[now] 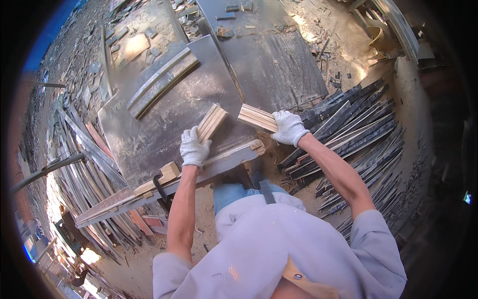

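My left hand (194, 148), in a pale knitted work glove, is closed around the lower end of a short plywood block (213, 121). The block shows layered edges and tilts up to the right above the dark work table (164, 132). A second plywood block (257, 117), also striped along its face, is gripped at its right end by my gloved right hand (289, 128). The two blocks are apart, their far ends a small gap from each other. Below the left hand, a small wood block (170, 171) sits at the table's near edge beside a dark clamp (160, 188).
Along the table's front runs a long board (209, 167). Further back on the table lies a long strip (164, 82). Piles of long wooden strips lie on the ground at the right (343, 129) and left (94, 149). Offcuts litter the ground behind.
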A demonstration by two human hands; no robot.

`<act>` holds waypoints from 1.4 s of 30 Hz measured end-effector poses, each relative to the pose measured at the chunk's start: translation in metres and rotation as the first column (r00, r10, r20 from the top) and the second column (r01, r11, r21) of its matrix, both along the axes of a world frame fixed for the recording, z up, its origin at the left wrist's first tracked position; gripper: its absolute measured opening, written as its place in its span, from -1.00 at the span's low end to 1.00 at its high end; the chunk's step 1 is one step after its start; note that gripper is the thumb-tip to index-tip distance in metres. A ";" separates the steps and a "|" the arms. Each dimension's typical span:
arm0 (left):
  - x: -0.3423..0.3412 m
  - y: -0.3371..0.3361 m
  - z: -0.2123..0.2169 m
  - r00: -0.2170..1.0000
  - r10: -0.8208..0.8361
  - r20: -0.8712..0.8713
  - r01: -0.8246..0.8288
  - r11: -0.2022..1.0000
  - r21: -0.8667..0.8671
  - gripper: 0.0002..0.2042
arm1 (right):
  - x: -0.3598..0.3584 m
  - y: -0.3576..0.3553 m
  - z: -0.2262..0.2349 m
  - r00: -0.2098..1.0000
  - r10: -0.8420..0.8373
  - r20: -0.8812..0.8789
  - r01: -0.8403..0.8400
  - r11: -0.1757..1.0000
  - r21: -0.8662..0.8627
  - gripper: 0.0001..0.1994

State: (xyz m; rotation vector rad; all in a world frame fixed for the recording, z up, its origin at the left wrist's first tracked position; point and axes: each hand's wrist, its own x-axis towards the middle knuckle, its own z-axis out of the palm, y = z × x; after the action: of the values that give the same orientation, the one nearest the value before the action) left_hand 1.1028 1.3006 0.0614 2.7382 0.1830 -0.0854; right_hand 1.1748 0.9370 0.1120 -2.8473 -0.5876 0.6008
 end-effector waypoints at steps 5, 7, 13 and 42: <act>-0.023 0.039 0.013 0.983 0.182 0.042 -0.183 0.896 0.406 0.06 | -0.024 -0.001 -0.019 0.939 0.318 0.133 -0.329 0.942 0.069 -0.51; -0.037 0.035 0.026 0.992 0.013 0.124 -0.043 0.971 0.237 0.10 | -0.023 0.024 -0.031 0.881 0.458 0.119 -0.469 0.878 0.097 -0.47; -0.063 -0.007 0.019 0.976 -0.216 0.021 0.216 0.976 -0.026 0.13 | -0.020 0.074 -0.040 0.772 0.634 -0.037 -0.628 0.771 0.109 -0.54; -0.085 -0.101 -0.013 0.909 -0.408 0.089 0.405 0.913 0.043 0.11 | -0.161 0.082 -0.038 -0.016 -0.215 -0.976 0.895 0.432 -0.110 -0.25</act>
State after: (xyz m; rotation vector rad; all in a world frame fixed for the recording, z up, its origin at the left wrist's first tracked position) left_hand 1.0174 1.1996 0.0481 2.7523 -0.4210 -0.0642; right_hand 1.0139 1.0189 0.0740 -1.3096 0.6692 1.3453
